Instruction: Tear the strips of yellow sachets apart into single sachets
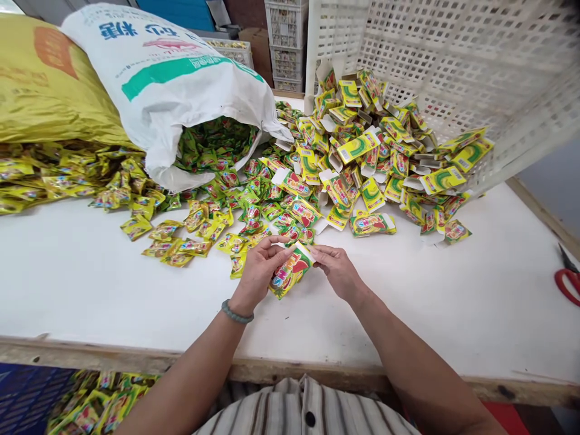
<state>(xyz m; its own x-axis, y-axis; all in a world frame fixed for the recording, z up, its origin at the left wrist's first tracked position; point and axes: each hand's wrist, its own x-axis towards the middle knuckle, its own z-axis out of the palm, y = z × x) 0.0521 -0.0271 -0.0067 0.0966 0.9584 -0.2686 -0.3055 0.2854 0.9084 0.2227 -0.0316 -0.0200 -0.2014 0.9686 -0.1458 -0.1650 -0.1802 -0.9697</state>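
Both hands meet at a small yellow and green candy box (pixel 290 273) held above the white table, its printed front turned up. My left hand (pixel 261 266), with a bead bracelet on the wrist, grips the box's left side. At the upper right end, the fingers of my right hand (pixel 336 269) pinch the white flap. Just beyond the hands lie green candy packets (pixel 272 211) in a loose heap. Yellow candy packets (pixel 179 244) are scattered to the left. More cartons (pixel 371 223) are piled at the right, several with open flaps.
A white sack (pixel 181 90) lies on its side, its mouth spilling green packets, with a yellow sack (pixel 54 84) beside it. A large white plastic crate (pixel 435 66) is tipped behind the cartons. Red-handled scissors (pixel 566 281) rest at the right edge. A blue basket (pixel 31 393) stands below the table.
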